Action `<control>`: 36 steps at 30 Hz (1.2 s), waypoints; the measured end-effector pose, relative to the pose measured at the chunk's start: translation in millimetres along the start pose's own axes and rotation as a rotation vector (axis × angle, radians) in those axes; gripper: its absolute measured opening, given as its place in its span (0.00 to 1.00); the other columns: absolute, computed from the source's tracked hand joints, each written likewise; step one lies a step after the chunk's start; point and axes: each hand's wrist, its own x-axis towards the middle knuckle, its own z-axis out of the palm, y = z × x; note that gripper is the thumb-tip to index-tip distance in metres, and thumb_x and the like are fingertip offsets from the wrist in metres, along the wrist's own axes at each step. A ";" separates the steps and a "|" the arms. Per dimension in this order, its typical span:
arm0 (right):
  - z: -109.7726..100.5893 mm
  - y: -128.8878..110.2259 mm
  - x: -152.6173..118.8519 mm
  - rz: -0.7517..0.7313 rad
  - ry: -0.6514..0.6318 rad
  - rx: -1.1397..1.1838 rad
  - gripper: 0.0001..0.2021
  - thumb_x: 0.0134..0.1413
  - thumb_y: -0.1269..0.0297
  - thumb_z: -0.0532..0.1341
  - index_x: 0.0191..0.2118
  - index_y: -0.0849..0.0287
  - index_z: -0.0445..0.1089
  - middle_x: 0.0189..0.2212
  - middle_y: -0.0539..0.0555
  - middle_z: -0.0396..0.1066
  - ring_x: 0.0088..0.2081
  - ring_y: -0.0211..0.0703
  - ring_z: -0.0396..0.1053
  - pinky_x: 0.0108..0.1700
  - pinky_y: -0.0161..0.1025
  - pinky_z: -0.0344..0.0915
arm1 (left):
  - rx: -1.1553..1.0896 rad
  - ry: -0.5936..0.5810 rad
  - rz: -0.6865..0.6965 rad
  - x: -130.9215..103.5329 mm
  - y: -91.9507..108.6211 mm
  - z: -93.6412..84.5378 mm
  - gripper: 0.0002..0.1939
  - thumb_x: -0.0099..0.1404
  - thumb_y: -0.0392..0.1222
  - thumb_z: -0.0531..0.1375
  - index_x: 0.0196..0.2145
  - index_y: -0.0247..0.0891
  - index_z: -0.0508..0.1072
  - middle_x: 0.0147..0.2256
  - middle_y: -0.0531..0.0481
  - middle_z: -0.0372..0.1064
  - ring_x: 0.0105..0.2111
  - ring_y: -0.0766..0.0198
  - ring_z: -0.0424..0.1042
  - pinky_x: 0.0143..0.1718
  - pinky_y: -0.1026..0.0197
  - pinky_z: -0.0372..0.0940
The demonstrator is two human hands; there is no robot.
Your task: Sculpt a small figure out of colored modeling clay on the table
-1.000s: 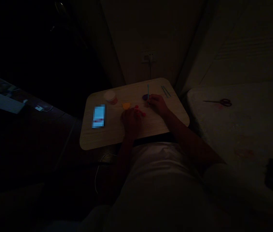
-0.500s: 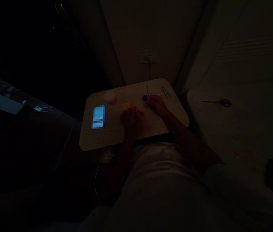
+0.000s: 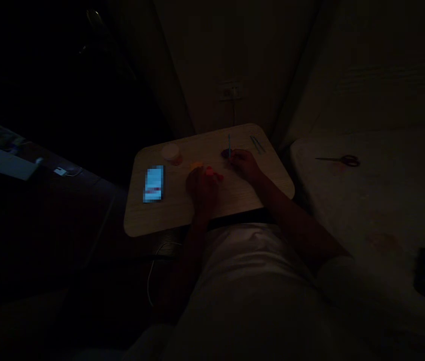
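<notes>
In the dim light, my right hand (image 3: 245,165) pinches a thin light-blue stick (image 3: 229,142), which stands nearly upright from the fingers. A dark purple lump (image 3: 225,153) lies right beside those fingertips. To the left, my left hand (image 3: 200,189) rests low on the small table (image 3: 175,210), its fingers curled around a bright red lump (image 3: 212,173). Part of the red lump sticks out to the right of the thumb side. Just beyond the left fingers is a flat orange-yellow piece (image 3: 196,164). The darkness hides the finer detail of the left fingers.
A phone with a lit screen (image 3: 153,184) lies at the table's left. Behind it stands a tub with a pale lid (image 3: 170,151). Two thin tools (image 3: 257,144) lie at the back right corner. Scissors (image 3: 344,160) rest on the pale surface to the right.
More of the red lump shows at my left hand, and the orange piece is more covered. My right hand keeps the stick in nearly the same place. The view has shifted slightly.
</notes>
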 end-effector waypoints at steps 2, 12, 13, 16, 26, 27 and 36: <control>0.5 0.1 -0.3 -0.033 0.024 0.018 0.15 0.41 0.57 0.73 0.27 0.55 0.67 0.24 0.47 0.69 0.26 0.36 0.65 0.32 0.36 0.63 | -0.024 0.075 -0.040 0.2 -4.6 -1.8 0.17 0.73 0.51 0.57 0.53 0.39 0.69 0.54 0.36 0.70 0.57 0.48 0.67 0.62 0.44 0.61; 2.1 -1.1 -1.0 -0.064 0.038 -0.008 0.15 0.40 0.56 0.73 0.26 0.55 0.67 0.24 0.46 0.70 0.25 0.35 0.65 0.30 0.35 0.62 | 0.118 -0.035 0.023 -2.4 6.3 -8.7 0.10 0.74 0.45 0.55 0.38 0.41 0.73 0.42 0.40 0.71 0.47 0.47 0.70 0.56 0.41 0.62; 2.1 -1.1 -1.0 -0.067 0.033 -0.003 0.15 0.40 0.56 0.73 0.26 0.55 0.67 0.24 0.46 0.70 0.25 0.35 0.65 0.30 0.35 0.62 | 0.135 -0.036 0.042 -2.8 10.5 -9.9 0.10 0.74 0.45 0.55 0.39 0.40 0.73 0.43 0.39 0.71 0.49 0.46 0.69 0.57 0.40 0.61; 1.4 -0.6 -1.1 -0.067 0.021 -0.020 0.15 0.41 0.56 0.73 0.26 0.55 0.67 0.24 0.47 0.70 0.25 0.36 0.66 0.31 0.36 0.63 | 0.152 -0.035 0.075 -4.2 17.9 -12.2 0.11 0.73 0.45 0.55 0.46 0.40 0.74 0.51 0.36 0.71 0.56 0.43 0.66 0.61 0.37 0.57; 0.6 4.3 0.8 -0.056 0.034 -0.032 0.15 0.40 0.56 0.73 0.26 0.55 0.67 0.24 0.46 0.70 0.26 0.36 0.66 0.30 0.34 0.62 | 0.064 -0.114 0.051 -7.1 12.6 -6.4 0.13 0.72 0.44 0.57 0.52 0.42 0.74 0.57 0.35 0.69 0.66 0.38 0.57 0.67 0.29 0.46; 0.9 4.5 0.8 -0.056 0.038 -0.022 0.15 0.40 0.56 0.73 0.26 0.55 0.67 0.24 0.46 0.70 0.26 0.36 0.66 0.30 0.34 0.62 | 0.071 -0.120 0.047 -6.9 12.6 -6.2 0.14 0.72 0.44 0.57 0.52 0.42 0.74 0.57 0.34 0.69 0.66 0.38 0.57 0.67 0.29 0.47; 1.4 1.4 -0.6 -0.048 0.026 -0.020 0.16 0.40 0.56 0.73 0.27 0.55 0.66 0.25 0.47 0.70 0.26 0.36 0.65 0.31 0.35 0.64 | 0.105 -0.131 0.059 -3.9 8.3 -6.2 0.10 0.72 0.43 0.55 0.46 0.40 0.74 0.46 0.37 0.71 0.51 0.45 0.67 0.59 0.39 0.60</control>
